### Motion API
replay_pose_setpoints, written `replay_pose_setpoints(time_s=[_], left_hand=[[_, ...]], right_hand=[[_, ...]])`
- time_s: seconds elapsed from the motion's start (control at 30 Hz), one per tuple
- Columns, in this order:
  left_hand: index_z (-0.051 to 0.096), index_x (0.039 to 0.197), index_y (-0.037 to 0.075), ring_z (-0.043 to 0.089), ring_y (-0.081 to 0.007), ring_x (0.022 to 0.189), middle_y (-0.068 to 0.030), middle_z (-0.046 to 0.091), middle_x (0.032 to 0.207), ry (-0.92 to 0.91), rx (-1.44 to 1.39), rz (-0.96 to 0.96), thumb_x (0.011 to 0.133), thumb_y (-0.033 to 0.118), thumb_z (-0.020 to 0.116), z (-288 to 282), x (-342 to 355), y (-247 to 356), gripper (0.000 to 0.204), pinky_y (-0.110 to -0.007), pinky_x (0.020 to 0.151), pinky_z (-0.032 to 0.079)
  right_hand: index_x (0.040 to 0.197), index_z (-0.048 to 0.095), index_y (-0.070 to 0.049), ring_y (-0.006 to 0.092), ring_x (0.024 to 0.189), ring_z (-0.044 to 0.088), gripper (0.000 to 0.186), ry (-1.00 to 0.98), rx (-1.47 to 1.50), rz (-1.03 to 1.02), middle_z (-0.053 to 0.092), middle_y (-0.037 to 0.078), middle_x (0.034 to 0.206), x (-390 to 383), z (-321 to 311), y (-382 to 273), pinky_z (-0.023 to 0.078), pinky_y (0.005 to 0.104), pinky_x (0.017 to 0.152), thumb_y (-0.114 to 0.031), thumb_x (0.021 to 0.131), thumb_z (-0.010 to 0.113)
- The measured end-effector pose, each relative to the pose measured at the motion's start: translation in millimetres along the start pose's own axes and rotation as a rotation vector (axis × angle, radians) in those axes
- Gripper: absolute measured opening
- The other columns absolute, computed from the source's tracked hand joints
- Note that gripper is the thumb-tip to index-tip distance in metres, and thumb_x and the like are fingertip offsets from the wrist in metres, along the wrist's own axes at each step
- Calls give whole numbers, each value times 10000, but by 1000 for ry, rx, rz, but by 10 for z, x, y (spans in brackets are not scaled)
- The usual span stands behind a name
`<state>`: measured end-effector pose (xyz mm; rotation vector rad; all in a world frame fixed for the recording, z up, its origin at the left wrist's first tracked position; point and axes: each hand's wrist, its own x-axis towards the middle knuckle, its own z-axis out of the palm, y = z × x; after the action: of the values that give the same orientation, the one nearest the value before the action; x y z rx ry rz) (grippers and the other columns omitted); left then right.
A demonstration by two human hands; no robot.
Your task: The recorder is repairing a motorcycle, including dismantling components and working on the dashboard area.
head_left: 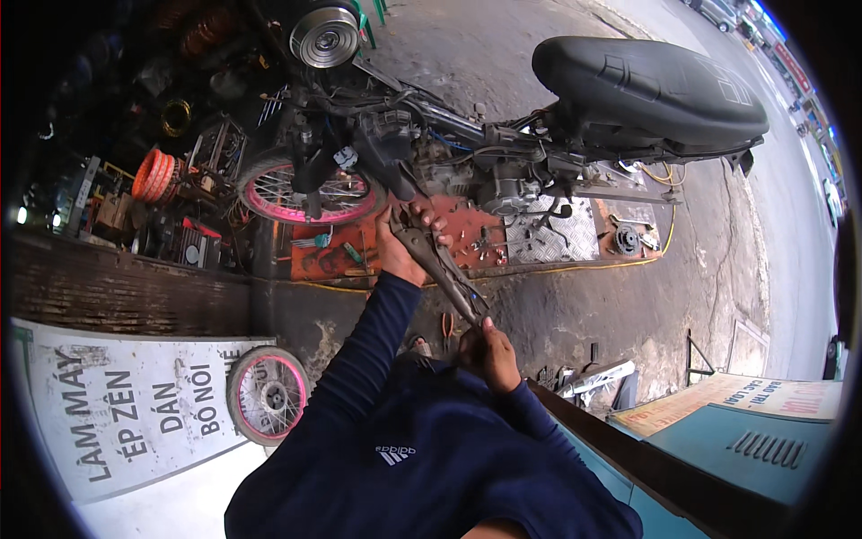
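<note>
A long, narrow, dirty grey-brown motorbike part (442, 269) is held between my hands, slanting down to the right. It looks like a cover or guard, but its exact kind I cannot tell. My left hand (404, 244) wraps round its upper end, the fingers showing on the far side. At the lower end my right hand (490, 352) is closed on the part, thumb on top. Just beyond stands a partly stripped motorbike (449, 171) with a pink-rimmed front wheel (310, 193), a bare engine (510, 190) and a black seat (651, 94).
Beneath the bike is a red and metal-plated platform (382, 232), strewn with small parts and a round toothed part (626, 239). Orange-handled pliers (447, 325) lie on the ground. A loose pink-rimmed wheel (268, 395) leans on a white sign (135, 395). Blue-green cabinet (754, 449) at right.
</note>
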<state>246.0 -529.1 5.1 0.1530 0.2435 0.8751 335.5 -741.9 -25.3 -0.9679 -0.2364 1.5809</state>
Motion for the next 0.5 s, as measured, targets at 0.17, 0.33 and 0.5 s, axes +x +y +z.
replay_pose_setpoints(time_s=[0.17,0.33,0.5], left_hand=[[479,854,112,427,-189,768,-27,443,752,-38,-19,57,876,442,426,39,-44,56,334,-349,622,378],[481,855,117,423,-192,765,-32,449,761,-26,-45,80,852,467,455,16,2,137,351,-353,622,369],[500,866,119,431,-196,769,-33,457,762,-63,-76,56,850,475,455,-37,52,298,359,-358,625,381]], right_hand=[[795,544,1,126,530,452,299,213,-739,-590,531,31,636,9,21,-93,367,258,509,-263,935,542],[798,550,8,106,504,454,361,162,-700,-710,475,9,572,102,171,-70,350,259,482,-298,974,481],[870,566,23,123,569,513,216,-51,-1,33,525,20,664,179,211,-92,420,254,553,-189,912,581]])
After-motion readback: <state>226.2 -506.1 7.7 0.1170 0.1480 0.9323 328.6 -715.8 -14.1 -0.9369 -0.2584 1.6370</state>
